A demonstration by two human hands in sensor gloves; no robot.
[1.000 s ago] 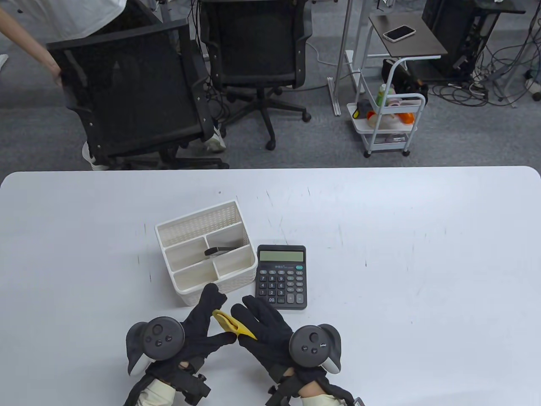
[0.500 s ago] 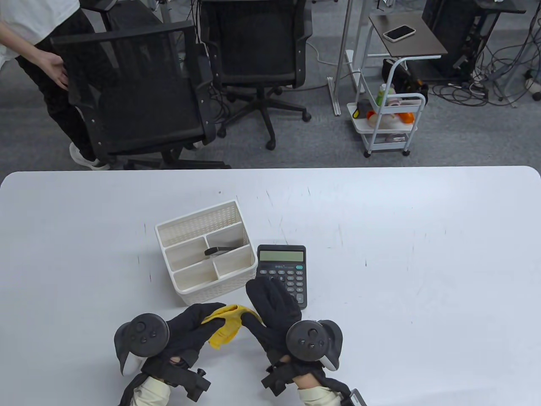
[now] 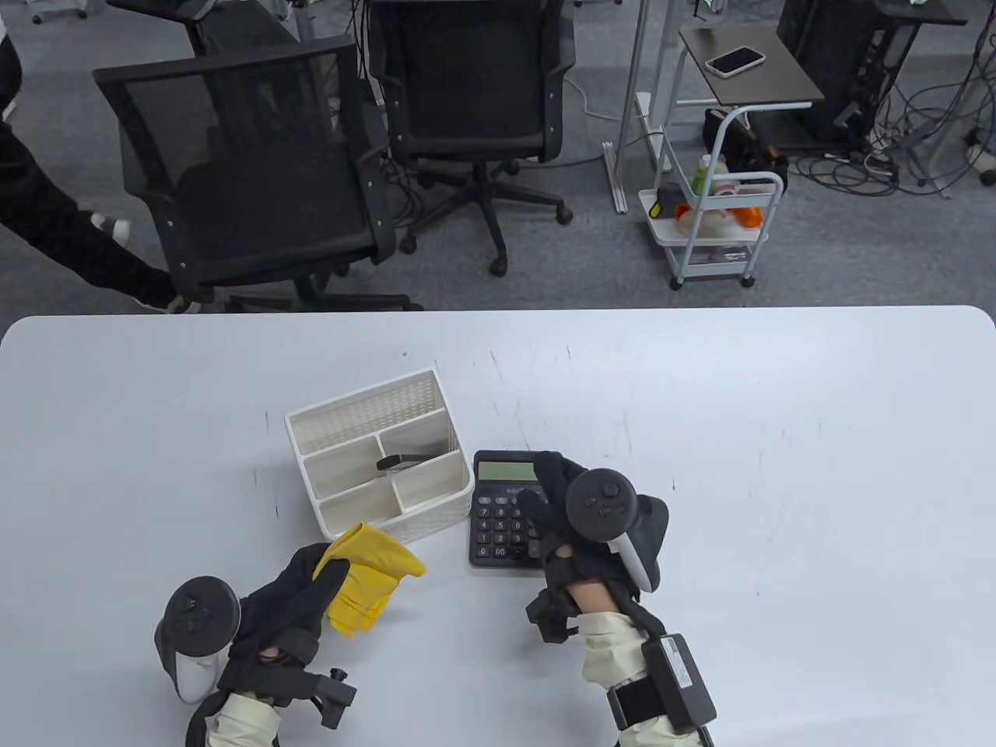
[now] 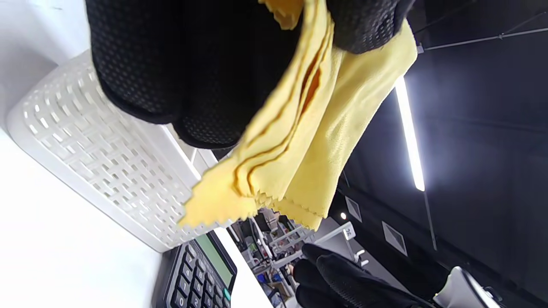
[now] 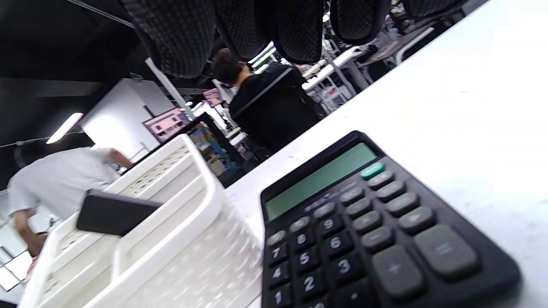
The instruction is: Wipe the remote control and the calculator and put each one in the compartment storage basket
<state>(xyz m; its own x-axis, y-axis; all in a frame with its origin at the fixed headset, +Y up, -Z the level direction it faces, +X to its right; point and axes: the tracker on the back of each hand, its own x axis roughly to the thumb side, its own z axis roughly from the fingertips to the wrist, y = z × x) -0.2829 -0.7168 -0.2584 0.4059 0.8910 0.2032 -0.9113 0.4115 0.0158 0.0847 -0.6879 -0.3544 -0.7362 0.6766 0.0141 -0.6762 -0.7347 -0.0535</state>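
The right hand (image 3: 556, 498) hovers with fingers spread loosely over the calculator (image 3: 502, 521), which lies just beneath them; the left hand (image 3: 292, 595) pinches the yellow cloth (image 3: 369, 576) beside the basket (image 3: 373, 459)

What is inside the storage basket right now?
One dark remote control leans in a middle compartment of the storage basket, its top end poking above the divider. Its lower part is hidden by the walls. The other compartments show nothing, though their floors are partly covered.
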